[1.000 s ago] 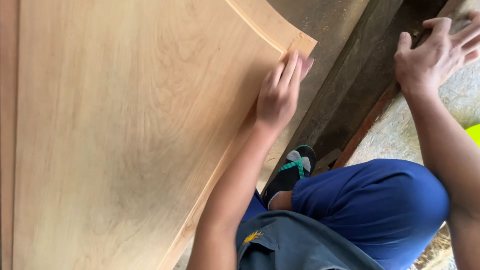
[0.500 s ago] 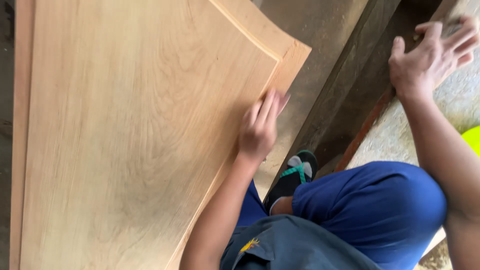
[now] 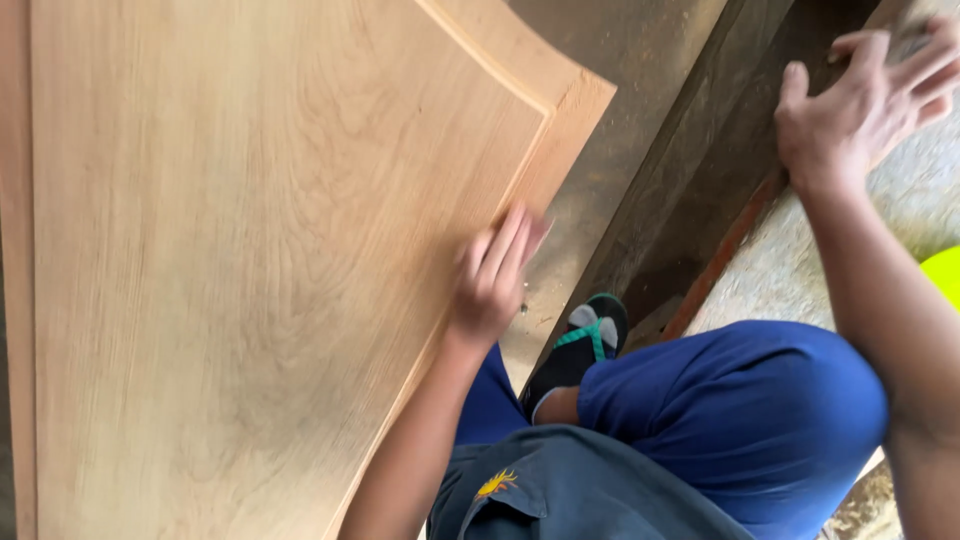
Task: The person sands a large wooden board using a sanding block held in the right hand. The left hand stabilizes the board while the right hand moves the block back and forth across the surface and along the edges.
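2 hands work apart: the left hand (image 3: pixel 492 278) lies flat, fingers together, on the routed edge of the large wooden panel (image 3: pixel 250 260); the right hand (image 3: pixel 850 100) rests spread on a rough ledge (image 3: pixel 900 210). The panel looks stiff, heavy, best gripped along its edges.

Left hand (image 3: pixel 492 278) flat, fingers together, pressed on the wooden panel (image 3: pixel 250 260) at its grooved right edge | right hand (image 3: pixel 860 105) spread on a dusty ledge (image 3: pixel 800 270), well right of the panel | sandalled foot (image 3: pixel 585 345) just below-right of the panel's edge
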